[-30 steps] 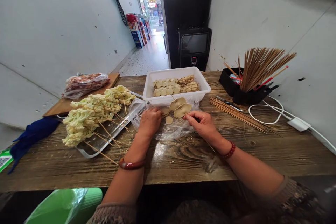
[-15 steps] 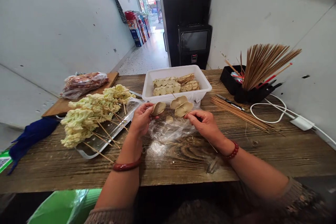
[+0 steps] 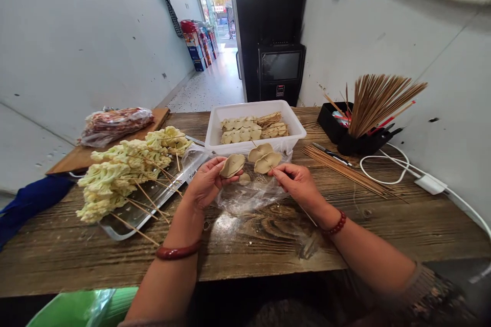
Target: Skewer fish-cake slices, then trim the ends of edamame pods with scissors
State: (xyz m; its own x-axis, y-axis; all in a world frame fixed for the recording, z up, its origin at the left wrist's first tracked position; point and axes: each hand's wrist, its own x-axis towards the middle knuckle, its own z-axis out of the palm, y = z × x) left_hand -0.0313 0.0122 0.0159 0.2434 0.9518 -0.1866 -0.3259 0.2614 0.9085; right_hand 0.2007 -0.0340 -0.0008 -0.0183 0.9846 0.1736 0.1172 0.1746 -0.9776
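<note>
My left hand (image 3: 207, 178) is closed on a few round, flat beige slices (image 3: 232, 165), held between thumb and fingers. My right hand (image 3: 296, 182) pinches a thin wooden skewer (image 3: 308, 216), its lower end sticking out below the palm. Two beige slices (image 3: 267, 162) are threaded on that skewer, just right of the left hand's slices and apart from them. Under both hands lies a clear plastic bag (image 3: 249, 199) with another slice (image 3: 244, 179) on it. Behind, a white plastic tub (image 3: 295, 135) holds several finished skewers of the same slices (image 3: 241, 130).
Cauliflower skewers (image 3: 130, 168) fill a metal tray (image 3: 143, 219) at left, by a bagged reddish food (image 3: 115, 125) on a wooden board (image 3: 61, 160). At right are loose skewers (image 3: 345, 171), a black holder (image 3: 333, 122) of upright skewers (image 3: 376, 102), and a white cable (image 3: 378, 181).
The view has shifted slightly. The left hand's slices have turned to show more of their flat face. Both hands keep their hold, and two slices stay on the skewer.
</note>
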